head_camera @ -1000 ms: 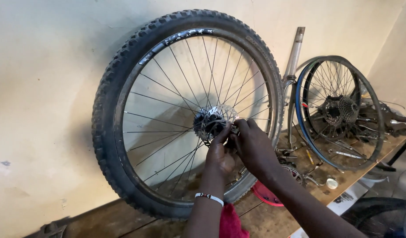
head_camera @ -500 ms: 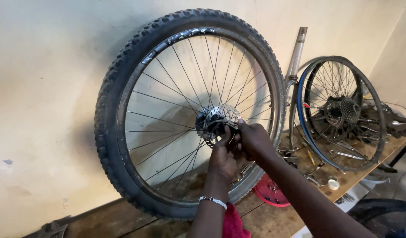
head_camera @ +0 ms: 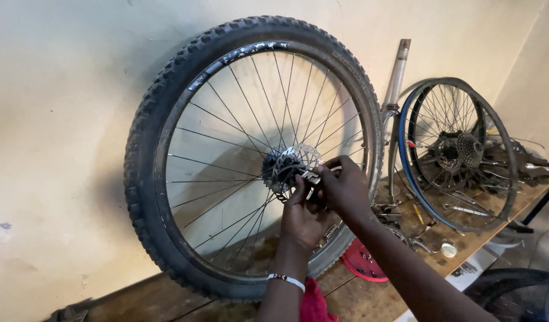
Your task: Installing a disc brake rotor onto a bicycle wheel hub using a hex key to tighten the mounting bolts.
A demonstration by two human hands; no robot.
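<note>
Large knobby-tyred bicycle wheel point(head_camera: 167, 119) stands upright on a wooden table point(head_camera: 149, 298), leaning against a cream wall point(head_camera: 53, 119). Silver disc rotor and hub point(head_camera: 286, 167) sit at its centre, spokes radiating out to a dark rim.

Left hand point(head_camera: 303, 216) reaches up from below, fingers touching the lower edge of the hub; beaded band at the wrist. Whether it clamps anything, cannot tell.

Right hand point(head_camera: 343, 188) just beside it, fingers pinched together on a small silvery part point(head_camera: 311, 177) at the hub's right side.

Behind and to the right: a smaller bare wheel point(head_camera: 501, 143) with a cassette and blue-edged rim, also leaning on the wall. A red round object point(head_camera: 361, 265) lies on the table below the big wheel, near scattered metal parts point(head_camera: 405, 217)
</note>
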